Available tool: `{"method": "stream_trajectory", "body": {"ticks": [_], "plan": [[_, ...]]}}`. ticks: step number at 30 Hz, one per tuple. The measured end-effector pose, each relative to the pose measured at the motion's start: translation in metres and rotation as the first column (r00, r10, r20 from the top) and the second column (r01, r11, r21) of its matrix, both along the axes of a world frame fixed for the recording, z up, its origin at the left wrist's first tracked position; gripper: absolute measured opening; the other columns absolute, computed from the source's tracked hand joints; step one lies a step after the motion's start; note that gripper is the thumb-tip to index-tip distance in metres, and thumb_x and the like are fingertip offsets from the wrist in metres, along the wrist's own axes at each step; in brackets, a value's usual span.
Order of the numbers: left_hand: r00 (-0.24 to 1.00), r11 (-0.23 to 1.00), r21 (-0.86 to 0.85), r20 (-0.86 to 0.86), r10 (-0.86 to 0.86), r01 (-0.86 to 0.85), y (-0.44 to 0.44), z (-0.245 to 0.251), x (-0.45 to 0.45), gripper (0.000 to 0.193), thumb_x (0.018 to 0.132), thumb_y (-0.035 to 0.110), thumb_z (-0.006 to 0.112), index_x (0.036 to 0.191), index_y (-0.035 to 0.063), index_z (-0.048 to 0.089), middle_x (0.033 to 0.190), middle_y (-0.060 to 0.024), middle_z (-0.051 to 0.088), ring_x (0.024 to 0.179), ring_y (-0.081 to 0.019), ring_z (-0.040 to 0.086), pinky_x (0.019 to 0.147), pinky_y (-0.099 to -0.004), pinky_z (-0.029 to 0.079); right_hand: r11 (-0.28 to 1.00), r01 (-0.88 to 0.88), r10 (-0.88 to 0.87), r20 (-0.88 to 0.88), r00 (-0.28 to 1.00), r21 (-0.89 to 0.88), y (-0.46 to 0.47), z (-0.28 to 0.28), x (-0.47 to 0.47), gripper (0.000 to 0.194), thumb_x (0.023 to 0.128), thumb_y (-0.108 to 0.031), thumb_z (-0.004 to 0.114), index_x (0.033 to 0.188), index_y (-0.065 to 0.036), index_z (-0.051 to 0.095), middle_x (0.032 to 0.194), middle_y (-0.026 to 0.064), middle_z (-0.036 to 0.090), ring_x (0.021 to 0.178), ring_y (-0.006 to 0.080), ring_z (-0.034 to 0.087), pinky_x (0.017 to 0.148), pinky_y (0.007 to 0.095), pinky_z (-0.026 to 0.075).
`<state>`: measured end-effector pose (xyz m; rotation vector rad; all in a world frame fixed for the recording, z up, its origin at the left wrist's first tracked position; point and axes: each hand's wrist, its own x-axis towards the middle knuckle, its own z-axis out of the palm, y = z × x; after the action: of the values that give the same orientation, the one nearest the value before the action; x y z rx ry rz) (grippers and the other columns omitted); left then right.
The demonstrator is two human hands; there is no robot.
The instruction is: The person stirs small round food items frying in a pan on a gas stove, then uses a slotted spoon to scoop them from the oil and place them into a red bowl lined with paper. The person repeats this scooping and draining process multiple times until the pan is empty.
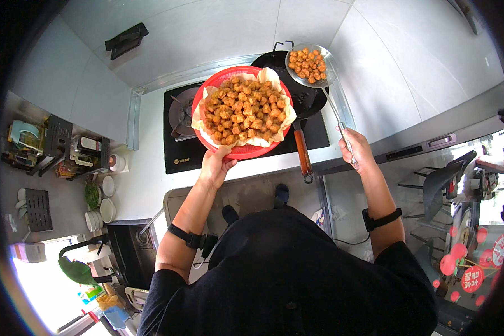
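Note:
My left hand grips the near rim of a red plastic basket, held over the black gas cooktop. Paper lines the basket, and a heap of browned fried pieces fills it. In my right hand is the metal handle of a wire-mesh skimmer. Its bowl carries a smaller batch of fried pieces above the far right side of a dark wok. The wok's wooden handle points toward me. Basket and skimmer hide parts of the wok.
A second burner shows left of the basket. Wall racks with bottles hang at the left, above stacked white bowls. A black sink with a faucet is at lower left. Grey walls stand behind and to the right.

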<state>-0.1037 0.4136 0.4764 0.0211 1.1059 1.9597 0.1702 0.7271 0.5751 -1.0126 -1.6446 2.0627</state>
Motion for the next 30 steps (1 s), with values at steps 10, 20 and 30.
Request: {"method": "stream_trajectory", "body": {"ticks": [10,20,30], "plan": [[0.998,0.997,-0.051,0.008,0.064,-0.063,-0.001,0.006,0.013,0.021,0.095,0.005,0.057,0.116,0.0003,0.060,0.101,-0.0068,0.069,0.079,-0.0148,0.068,0.065,-0.0271,0.061,0.997,-0.013,0.013,0.001,1.000,-0.074,0.011,-0.034,-0.005,0.031,0.105,-0.026,0.054,0.126,-0.005,0.061,0.073,0.0020,0.058,0.045,0.0057,0.043,0.039,0.0225,0.035],[0.998,0.997,-0.051,-0.014,0.061,-0.062,0.000,0.011,0.016,0.020,0.096,0.007,0.056,0.114,0.0006,0.061,0.101,-0.0066,0.069,0.080,-0.0146,0.068,0.067,-0.0275,0.060,0.999,-0.017,0.016,-0.035,0.999,-0.051,0.018,-0.043,-0.010,0.031,0.105,-0.028,0.054,0.126,-0.005,0.061,0.073,0.0019,0.057,0.045,0.0054,0.043,0.039,0.0223,0.034],[0.999,0.999,-0.024,-0.014,0.034,-0.035,0.000,-0.001,0.007,0.023,0.097,0.006,0.055,0.117,-0.0023,0.060,0.105,-0.0090,0.070,0.081,-0.0163,0.069,0.067,-0.0283,0.060,0.994,-0.083,0.079,0.063,0.995,0.073,0.003,0.033,0.002,0.031,0.104,-0.029,0.057,0.125,-0.007,0.063,0.072,0.0000,0.057,0.045,0.0038,0.043,0.038,0.0207,0.033]]}}
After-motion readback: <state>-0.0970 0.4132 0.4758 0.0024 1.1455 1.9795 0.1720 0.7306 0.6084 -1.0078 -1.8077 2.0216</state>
